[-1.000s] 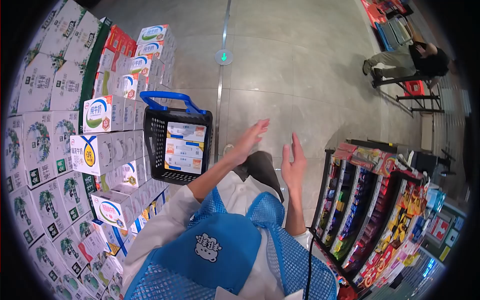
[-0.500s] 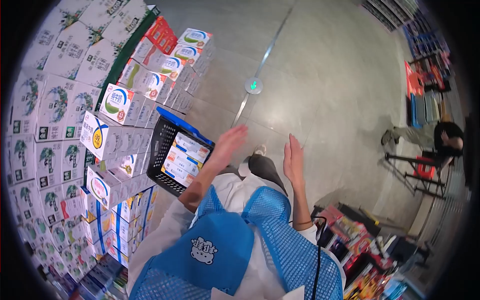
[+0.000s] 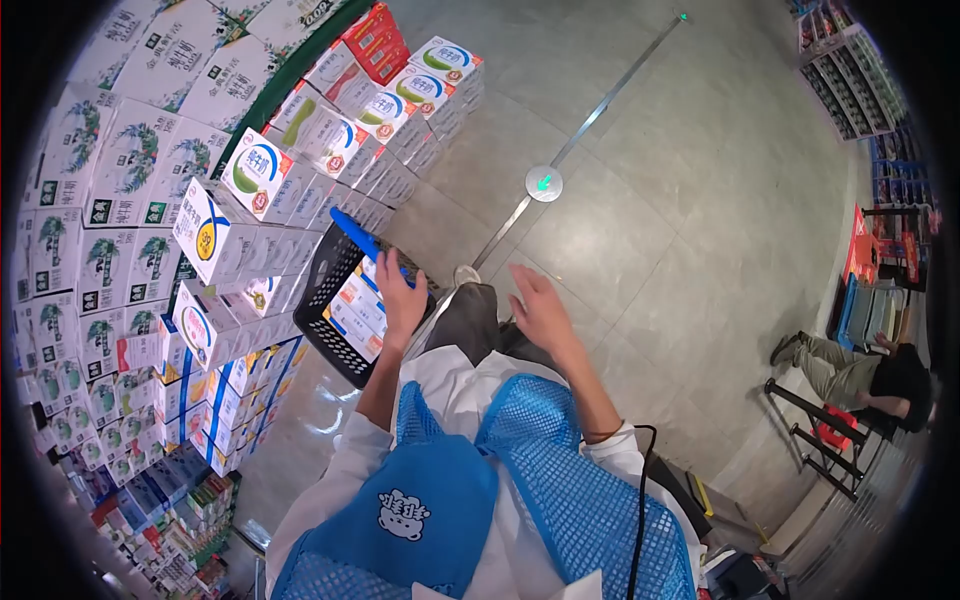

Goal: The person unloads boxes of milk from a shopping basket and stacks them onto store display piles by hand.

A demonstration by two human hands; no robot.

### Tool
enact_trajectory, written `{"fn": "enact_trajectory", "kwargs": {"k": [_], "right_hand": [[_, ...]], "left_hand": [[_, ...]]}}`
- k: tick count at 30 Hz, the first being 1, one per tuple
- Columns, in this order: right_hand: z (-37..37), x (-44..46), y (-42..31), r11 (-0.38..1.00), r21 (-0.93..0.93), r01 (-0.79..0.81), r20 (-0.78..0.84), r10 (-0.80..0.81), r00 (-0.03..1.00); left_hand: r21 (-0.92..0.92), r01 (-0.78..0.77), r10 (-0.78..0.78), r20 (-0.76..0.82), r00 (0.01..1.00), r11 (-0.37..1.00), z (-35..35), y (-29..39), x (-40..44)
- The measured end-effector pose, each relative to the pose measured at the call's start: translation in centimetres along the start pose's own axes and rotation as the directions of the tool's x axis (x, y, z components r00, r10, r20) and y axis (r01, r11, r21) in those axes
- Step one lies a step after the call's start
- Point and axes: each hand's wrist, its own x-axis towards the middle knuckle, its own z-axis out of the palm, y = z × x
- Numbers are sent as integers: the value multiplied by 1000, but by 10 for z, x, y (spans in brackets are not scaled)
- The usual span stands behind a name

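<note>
Head view: the left hand (image 3: pixel 402 303), fingers slightly apart, hides part of the shopping basket (image 3: pixel 333 345) beside it and the boxes (image 3: pixel 357 303) inside; whether it touches the blue handle (image 3: pixel 353 233), I cannot tell. Gray tiled floor (image 3: pixel 640 240) stretches ahead of the empty right hand (image 3: pixel 543 312), its fingers extended and thumb apart. Stacked milk cartons (image 3: pixel 258 178) crowd the basket's left side, while a person (image 3: pixel 850 372) beside black railings (image 3: pixel 820 413) is partly lost at far right.

Left hand (image 3: pixel 402 302) near blue-handled black basket (image 3: pixel 340 348), right hand (image 3: pixel 541 310) above grey floor (image 3: pixel 625 225), stacked cartons (image 3: pixel 300 195)
</note>
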Motion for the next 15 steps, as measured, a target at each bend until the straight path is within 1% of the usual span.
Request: {"fn": "enact_trajectory", "kwargs": {"k": [1,2,3,4,5,6,7,8,9,10,11,13,14,15], "right_hand": [[3,13,-3,1000,-7,4,6,-4,1000],[6,25,-7,999,8,48,28,-48,998],[8,39,-12,996,22,90,46,-91,995],[8,54,-22,995,67,76,68,-80,994],[10,72,-28,996,54,70,56,-73,996],[14,86,-34,997,58,56,133,-64,989],[17,102,-38,997,55,55,218,-66,974],[23,118,-43,997,38,64,238,-71,969],[31,134,-48,988,24,150,221,-151,963],[38,152,-55,971,13,237,207,-234,950],[45,166,-62,969,10,247,239,-242,940],[58,195,-88,970,-24,240,381,-213,900],[70,206,-96,969,-19,245,403,-217,889],[83,216,-104,941,-27,336,420,-295,858]], "left_hand": [[8,64,-62,-121,991,998,9,-11,6],[10,119,-116,-153,981,993,17,-23,14],[-1,119,-118,-153,981,993,20,-23,23],[-83,225,-238,-209,948,971,22,-22,35],[-169,322,-356,-246,901,931,24,-23,49],[-84,331,-341,-271,900,940,27,-27,61],[-101,341,-355,-265,896,935,31,-30,69],[-212,420,-466,-275,841,882,34,-34,76],[-320,489,-574,-275,772,811,33,-36,84],[-290,421,-503,-332,798,860,30,-45,87],[-303,445,-531,-334,778,843,32,-51,89],[-465,568,-688,-134,713,679,25,-54,90],[-345,469,-567,-288,772,813,22,-49,89],[-349,486,-586,-292,756,801,14,-41,91]]}}
